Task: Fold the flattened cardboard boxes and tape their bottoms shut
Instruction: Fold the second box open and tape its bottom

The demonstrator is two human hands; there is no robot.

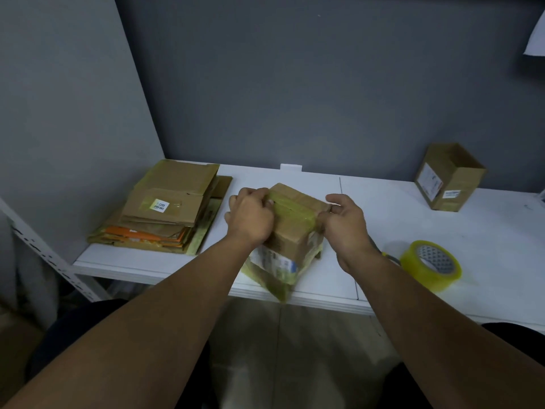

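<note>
A small brown cardboard box stands folded near the front edge of the white table, with yellowish tape across its upper face and a printed label on its lower side. My left hand grips the box's left upper edge with curled fingers. My right hand holds its right edge, fingers curled at the tape end. A stack of flattened cardboard boxes lies at the table's left. A roll of yellowish tape lies on the table to the right of my right wrist.
A folded open box stands at the back right by the grey wall. A grey partition closes off the left side. A white metal shelf post slants at the lower left. Floor shows below the table edge.
</note>
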